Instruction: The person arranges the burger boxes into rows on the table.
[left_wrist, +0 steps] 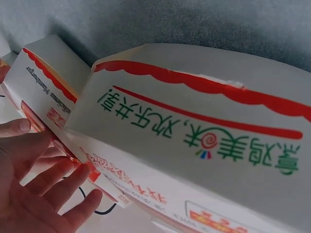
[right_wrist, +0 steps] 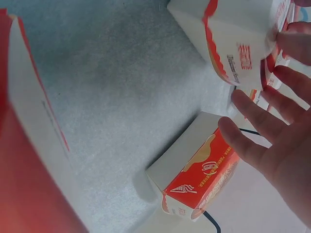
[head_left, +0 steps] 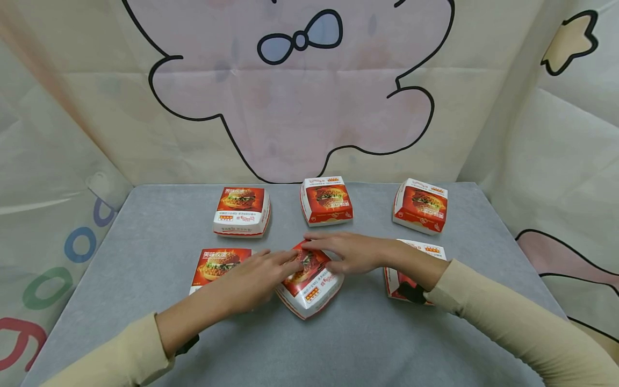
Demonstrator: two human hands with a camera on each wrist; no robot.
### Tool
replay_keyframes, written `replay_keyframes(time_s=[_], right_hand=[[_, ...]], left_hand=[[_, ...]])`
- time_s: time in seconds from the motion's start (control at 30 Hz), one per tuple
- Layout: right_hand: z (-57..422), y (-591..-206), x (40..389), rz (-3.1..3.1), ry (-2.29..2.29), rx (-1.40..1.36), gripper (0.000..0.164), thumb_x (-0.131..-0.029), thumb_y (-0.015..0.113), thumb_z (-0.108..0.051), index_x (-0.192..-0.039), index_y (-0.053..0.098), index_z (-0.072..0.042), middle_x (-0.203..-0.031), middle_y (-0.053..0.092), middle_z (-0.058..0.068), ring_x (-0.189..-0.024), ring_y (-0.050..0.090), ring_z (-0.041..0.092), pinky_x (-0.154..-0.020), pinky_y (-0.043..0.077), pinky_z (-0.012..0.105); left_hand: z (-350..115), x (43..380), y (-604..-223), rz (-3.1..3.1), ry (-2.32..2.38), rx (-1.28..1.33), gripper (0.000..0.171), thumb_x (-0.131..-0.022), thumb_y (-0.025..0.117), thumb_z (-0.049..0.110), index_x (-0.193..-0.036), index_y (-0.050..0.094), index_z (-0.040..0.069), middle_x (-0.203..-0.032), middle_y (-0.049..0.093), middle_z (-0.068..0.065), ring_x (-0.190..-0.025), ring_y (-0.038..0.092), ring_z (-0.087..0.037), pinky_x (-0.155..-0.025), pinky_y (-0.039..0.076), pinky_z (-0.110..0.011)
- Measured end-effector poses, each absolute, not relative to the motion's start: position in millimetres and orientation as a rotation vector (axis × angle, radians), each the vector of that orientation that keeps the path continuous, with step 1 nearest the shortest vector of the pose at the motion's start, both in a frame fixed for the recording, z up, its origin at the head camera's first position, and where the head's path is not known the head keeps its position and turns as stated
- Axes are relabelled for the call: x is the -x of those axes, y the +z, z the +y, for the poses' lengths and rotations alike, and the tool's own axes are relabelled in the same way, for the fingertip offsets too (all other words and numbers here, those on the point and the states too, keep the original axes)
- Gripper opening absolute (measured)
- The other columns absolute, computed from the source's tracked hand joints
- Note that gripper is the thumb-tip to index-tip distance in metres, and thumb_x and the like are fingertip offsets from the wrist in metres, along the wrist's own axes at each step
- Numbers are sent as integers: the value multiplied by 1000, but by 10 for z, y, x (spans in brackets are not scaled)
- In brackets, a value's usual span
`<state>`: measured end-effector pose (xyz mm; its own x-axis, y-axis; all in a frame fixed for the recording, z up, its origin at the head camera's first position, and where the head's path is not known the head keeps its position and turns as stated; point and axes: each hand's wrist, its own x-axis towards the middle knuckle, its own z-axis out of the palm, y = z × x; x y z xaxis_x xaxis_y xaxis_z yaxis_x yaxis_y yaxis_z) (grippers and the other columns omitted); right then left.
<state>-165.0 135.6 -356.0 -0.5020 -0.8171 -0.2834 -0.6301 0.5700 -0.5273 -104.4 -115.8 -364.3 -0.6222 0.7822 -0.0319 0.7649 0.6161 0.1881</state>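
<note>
A red-and-white burger box (head_left: 311, 293) stands turned at an angle in the middle of the front row. My left hand (head_left: 263, 274) lies on its upper left side, fingers loosely extended. From the right, my right hand (head_left: 348, 250) reaches over the far part of the same box, its fingertips touching the top. In the left wrist view the left fingers (left_wrist: 73, 182) rest lightly along the box's edge. The right wrist view has the right hand (right_wrist: 286, 126) with spread fingers against the box's side (right_wrist: 243, 36). The hands partly cover the printed burger picture.
Beside the left forearm is another burger box (head_left: 217, 263), partly hidden. One more box (head_left: 394, 282) sits under the right forearm. Three boxes form the back row: left (head_left: 242, 212), middle (head_left: 326, 201) and right (head_left: 420, 207). A grey cloth (head_left: 367, 344) covers the table; printed curtains surround it.
</note>
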Motion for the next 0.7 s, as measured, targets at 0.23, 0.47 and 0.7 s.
replay_keyframes(time_s=[0.23, 0.47, 0.7], right_hand=[[1370, -3541, 1591, 2395, -461, 1105, 63, -92, 71, -26, -149, 46, -14, -152, 41, 10, -131, 48, 28, -107, 41, 48], [1376, -3554, 1518, 2465, -463, 1068, 64, -90, 75, -33, -145, 49, -14, -145, 45, 6, -121, 54, 26, -101, 46, 48], [1387, -3571, 1512, 2495, -444, 1036, 65, -89, 75, -38, -144, 51, -16, -143, 46, 3, -116, 55, 23, -99, 47, 45]], left_hand=[[-1140, 1050, -3636, 2803, 233, -1250, 50, -91, 72, 38, -136, 62, 17, -137, 60, -11, -122, 59, -27, -98, 47, -55], [-1166, 1067, -3637, 2818, 335, -1141, 59, -86, 76, 46, -134, 63, 14, -133, 62, -11, -121, 60, -26, -98, 47, -55], [-1179, 1090, -3628, 2831, 367, -1102, 59, -84, 78, 47, -130, 64, 13, -130, 63, -11, -116, 62, -27, -97, 48, -50]])
